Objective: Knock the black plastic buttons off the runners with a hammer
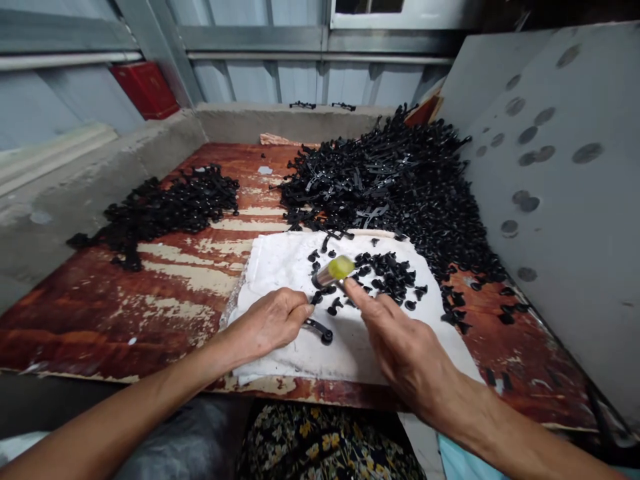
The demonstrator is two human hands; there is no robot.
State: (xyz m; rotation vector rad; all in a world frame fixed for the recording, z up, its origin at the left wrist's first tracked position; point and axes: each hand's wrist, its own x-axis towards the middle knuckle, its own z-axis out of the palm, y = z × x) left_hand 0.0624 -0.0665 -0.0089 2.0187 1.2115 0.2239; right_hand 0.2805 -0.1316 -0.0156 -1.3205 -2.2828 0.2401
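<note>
On a folded white cloth point(270, 267), my left hand point(275, 320) pinches a black handle-like part point(320, 330), whose round end sticks out toward me. My right hand point(400, 333) is wrapped round a small hammer point(334, 270) with a metal head and a yellow-green face. The hammer's head is slightly blurred and hangs just above the cloth, beyond the left fingers. Its handle is mostly hidden by the right hand. Small black knob-like pieces point(393, 273) lie scattered on the cloth beside and beyond the hammer.
A big heap of black parts point(370, 167) covers the back right of the worn red-brown table point(185, 293). A smaller black pile point(175, 207) lies at the left. A grey spotted panel point(565, 167) stands along the right side. Behind runs a concrete ledge point(240, 123).
</note>
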